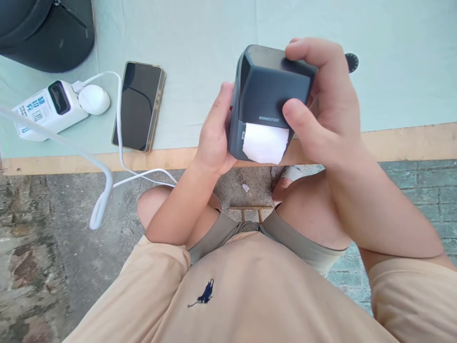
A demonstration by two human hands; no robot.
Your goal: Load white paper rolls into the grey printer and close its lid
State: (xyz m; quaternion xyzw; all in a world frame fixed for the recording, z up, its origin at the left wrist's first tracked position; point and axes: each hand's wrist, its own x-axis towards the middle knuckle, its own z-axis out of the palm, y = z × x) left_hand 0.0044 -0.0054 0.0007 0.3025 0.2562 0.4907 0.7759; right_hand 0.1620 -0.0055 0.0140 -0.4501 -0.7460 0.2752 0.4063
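Observation:
A dark label printer (273, 93) marked NIIMBOT is held up over the front edge of the table. White paper (266, 143) with a ragged torn end sticks out of its front slot. My left hand (216, 131) grips the printer's left side, thumb along the edge and the other fingers hidden beneath. My right hand (324, 95) closes round the right side, with the thumb on the front face near the slot and a finger on the top corner.
A phone (139, 105) lies left on the cloth-covered table (193, 43). Beside it are a white power bank (53, 109), a round white case (94, 99) and a looping white cable (107, 190). A black bag (53, 38) stands back left. A dark round object (352, 62) sits right.

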